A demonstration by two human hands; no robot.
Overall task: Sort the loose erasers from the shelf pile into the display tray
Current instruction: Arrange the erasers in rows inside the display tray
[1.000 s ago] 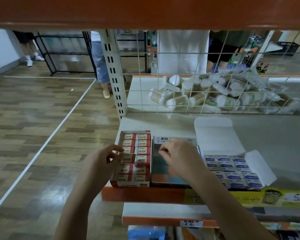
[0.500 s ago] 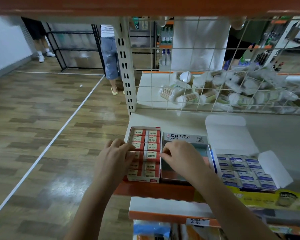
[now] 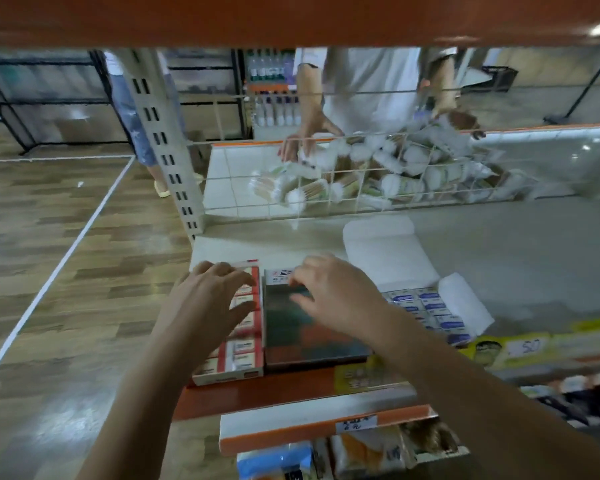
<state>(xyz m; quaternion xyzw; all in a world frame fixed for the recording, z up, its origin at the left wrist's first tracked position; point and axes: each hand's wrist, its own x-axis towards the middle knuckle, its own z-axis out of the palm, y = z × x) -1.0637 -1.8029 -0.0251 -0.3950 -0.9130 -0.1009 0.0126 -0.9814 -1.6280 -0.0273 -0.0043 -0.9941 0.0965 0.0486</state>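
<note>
Erasers in red-and-white sleeves are sitting in rows inside the left display tray, partly hidden under the left hand, whose fingers are spreading loosely over them, gripping nothing. The right hand is blurring above the dark middle box, fingers curling at its back edge; whether they are pinching anything is unclear. Blue-labelled erasers are filling the open white carton just beside it.

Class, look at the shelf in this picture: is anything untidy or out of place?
Yes. Behind the wire grid, cotton swab packs lie heaped at all angles, not in rows. In front, the red tray, dark box and blue tray sit squarely side by side.
</note>
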